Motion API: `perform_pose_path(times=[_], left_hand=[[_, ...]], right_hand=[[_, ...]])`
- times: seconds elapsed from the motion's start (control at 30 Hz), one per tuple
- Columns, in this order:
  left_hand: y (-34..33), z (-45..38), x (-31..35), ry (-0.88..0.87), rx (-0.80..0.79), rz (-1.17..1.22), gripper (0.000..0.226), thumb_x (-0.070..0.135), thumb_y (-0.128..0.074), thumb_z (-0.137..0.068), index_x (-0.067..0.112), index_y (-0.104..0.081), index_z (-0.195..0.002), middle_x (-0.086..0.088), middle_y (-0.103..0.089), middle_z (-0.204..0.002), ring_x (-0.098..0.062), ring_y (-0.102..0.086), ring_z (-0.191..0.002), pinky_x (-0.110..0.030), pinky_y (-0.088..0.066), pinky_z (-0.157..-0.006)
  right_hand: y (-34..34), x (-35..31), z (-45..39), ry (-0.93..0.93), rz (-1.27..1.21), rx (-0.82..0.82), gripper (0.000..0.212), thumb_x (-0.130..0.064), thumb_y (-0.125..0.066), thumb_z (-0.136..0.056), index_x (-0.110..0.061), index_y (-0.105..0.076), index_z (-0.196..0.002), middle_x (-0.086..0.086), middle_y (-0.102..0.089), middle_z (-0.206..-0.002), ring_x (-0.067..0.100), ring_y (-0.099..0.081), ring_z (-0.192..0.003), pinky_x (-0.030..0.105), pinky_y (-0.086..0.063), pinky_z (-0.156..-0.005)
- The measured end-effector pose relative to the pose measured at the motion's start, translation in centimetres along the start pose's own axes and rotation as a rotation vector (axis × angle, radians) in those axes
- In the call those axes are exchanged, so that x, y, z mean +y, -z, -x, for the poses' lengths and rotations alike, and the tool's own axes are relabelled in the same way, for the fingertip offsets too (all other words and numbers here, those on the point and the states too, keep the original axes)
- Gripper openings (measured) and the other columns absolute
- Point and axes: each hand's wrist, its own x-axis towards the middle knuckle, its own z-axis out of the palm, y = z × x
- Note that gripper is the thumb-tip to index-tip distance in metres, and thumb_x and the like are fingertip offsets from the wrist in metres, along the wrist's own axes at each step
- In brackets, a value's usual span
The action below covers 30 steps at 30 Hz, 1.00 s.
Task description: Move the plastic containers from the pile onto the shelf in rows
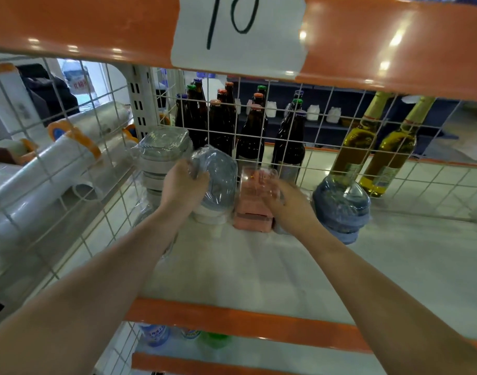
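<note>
We note a white wire grid; behind it dark bottles, above it an orange beam.

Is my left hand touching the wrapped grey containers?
Touching. The head view shows the left hand with fingers curled onto the plastic wrap of the grey container stack, no gap visible.

Left hand gripping grey wrapped containers on white shelf. Right hand holding pink containers.

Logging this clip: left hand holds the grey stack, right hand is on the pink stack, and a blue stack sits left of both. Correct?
Not quite. The head view shows the blue stack right of both. Left hand holds the grey stack; right hand is on the pink stack.
</note>
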Motion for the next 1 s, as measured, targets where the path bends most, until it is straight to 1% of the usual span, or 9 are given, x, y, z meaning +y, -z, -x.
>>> perform_pose_path(times=[0.07,0.13,0.23,0.37,0.5,0.57,0.67,0.83,1.0], left_hand=[[-0.4,0.3,0.0,-0.065,-0.013,-0.105,0.007,0.017,-0.053,-0.093,0.015,-0.049,-0.098,0.006,-0.046,-0.073,-0.012,-0.045,-0.063,-0.021,-0.030,-0.051],[-1.1,0.6,-0.2,-0.100,-0.018,-0.117,0.024,0.017,-0.054,-0.094,0.012,-0.052,-0.117,0.001,-0.054,-0.087,-0.017,-0.048,-0.078,-0.025,-0.035,-0.063],[-2.1,0.4,-0.6,-0.075,0.010,-0.062,0.040,0.016,-0.053,-0.094,0.008,-0.046,-0.133,-0.011,-0.055,-0.118,-0.016,-0.045,-0.093,-0.025,-0.033,-0.078],[-3.3,-0.2,-1.7,-0.110,-0.035,-0.114,0.053,0.015,-0.057,-0.091,0.012,-0.037,-0.141,-0.015,-0.046,-0.136,-0.029,-0.051,-0.113,-0.030,-0.039,-0.087],[-3.9,-0.1,-2.5,-0.187,-0.152,-0.356,0.084,0.027,-0.063,-0.088,0.013,-0.009,-0.151,-0.017,-0.015,-0.154,-0.036,-0.018,-0.142,-0.043,-0.022,-0.113],[-4.0,0.0,-2.7,-0.255,-0.180,-0.438,0.096,0.032,-0.066,-0.086,0.010,0.000,-0.152,-0.015,-0.002,-0.158,-0.032,0.003,-0.146,-0.043,-0.009,-0.117],[-3.6,0.0,-3.0,-0.310,-0.263,-0.501,0.106,0.042,-0.069,-0.081,0.014,0.003,-0.152,-0.012,0.009,-0.158,-0.030,0.014,-0.145,-0.046,-0.008,-0.116],[-2.7,-0.5,-3.2,-0.454,-0.300,-0.714,0.091,0.044,-0.062,-0.087,0.013,-0.007,-0.152,-0.010,0.003,-0.159,-0.030,0.006,-0.146,-0.040,-0.010,-0.118],[-2.7,-1.6,-3.1,-0.393,-0.362,-0.775,0.070,0.047,-0.061,-0.086,0.018,-0.035,-0.144,-0.010,-0.012,-0.158,-0.032,-0.020,-0.143,-0.047,-0.035,-0.109]], right_hand=[[-0.2,0.1,-0.4,0.016,0.056,-0.116,0.035,-0.019,-0.048,-0.097,-0.013,-0.052,-0.131,0.006,-0.052,-0.125,0.020,-0.051,-0.105,0.023,-0.034,-0.075],[-0.7,0.6,-0.7,0.020,0.045,-0.169,0.030,-0.018,-0.047,-0.097,-0.011,-0.057,-0.124,0.006,-0.052,-0.111,0.018,-0.049,-0.092,0.025,-0.035,-0.065],[-0.9,1.5,-1.0,0.059,0.061,-0.133,0.024,-0.016,-0.050,-0.095,-0.007,-0.061,-0.115,0.000,-0.051,-0.103,0.020,-0.052,-0.098,0.024,-0.031,-0.070],[-0.9,2.4,-1.5,0.110,0.137,-0.118,0.029,-0.020,-0.053,-0.095,-0.012,-0.062,-0.122,0.003,-0.057,-0.122,0.018,-0.051,-0.112,0.018,-0.032,-0.076],[-1.0,2.6,-1.8,0.129,0.109,-0.130,0.029,-0.022,-0.053,-0.095,-0.013,-0.063,-0.121,0.002,-0.058,-0.123,0.014,-0.051,-0.109,0.013,-0.030,-0.073],[-1.0,2.8,-1.9,0.125,0.121,-0.134,0.031,-0.025,-0.052,-0.096,-0.014,-0.062,-0.123,0.001,-0.057,-0.127,0.016,-0.050,-0.115,0.016,-0.031,-0.080],[-1.0,3.0,-2.0,0.098,0.101,-0.150,0.032,-0.026,-0.052,-0.096,-0.015,-0.061,-0.124,0.001,-0.056,-0.127,0.016,-0.050,-0.116,0.020,-0.034,-0.085],[-0.9,3.1,-2.0,0.081,0.086,-0.173,0.032,-0.030,-0.051,-0.096,-0.018,-0.062,-0.123,-0.001,-0.057,-0.126,0.017,-0.052,-0.116,0.026,-0.040,-0.092],[-0.7,3.0,-1.9,0.090,0.097,-0.176,0.032,-0.027,-0.053,-0.095,-0.018,-0.061,-0.125,-0.001,-0.056,-0.127,0.015,-0.051,-0.115,0.021,-0.036,-0.087]])
